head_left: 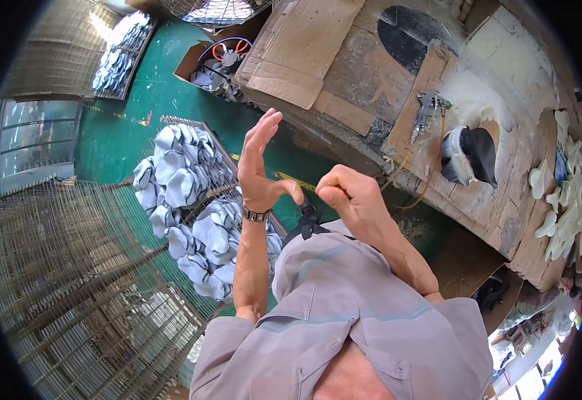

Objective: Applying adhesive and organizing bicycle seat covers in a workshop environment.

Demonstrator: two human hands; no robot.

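My left hand (pixel 259 177) is raised in front of my body, empty, with its fingers stretched upward and its thumb out toward the right. A dark studded band (pixel 255 215) circles that wrist. To its right, my right hand (pixel 355 193) is closed, fingers curled in and thumb pressed against them; whatever lies inside is hidden. The two hands are apart. Below and between them hangs a knotted black strap (pixel 307 223) at my waist. Nearest my left forearm is a rack of pale blue-grey, sole-shaped pieces (pixel 184 177), set in dense overlapping rows.
A cardboard-covered workbench (pixel 344 100) stands ahead and right, bearing a spray gun (pixel 427 113) with an orange hose, a dark-lined opening (pixel 471 157) and cream-coloured shaped pieces (pixel 561 200). Wire racks (pixel 84 267) crowd the left. A cardboard box (pixel 187 63) of scraps sits on the green floor (pixel 114 143).
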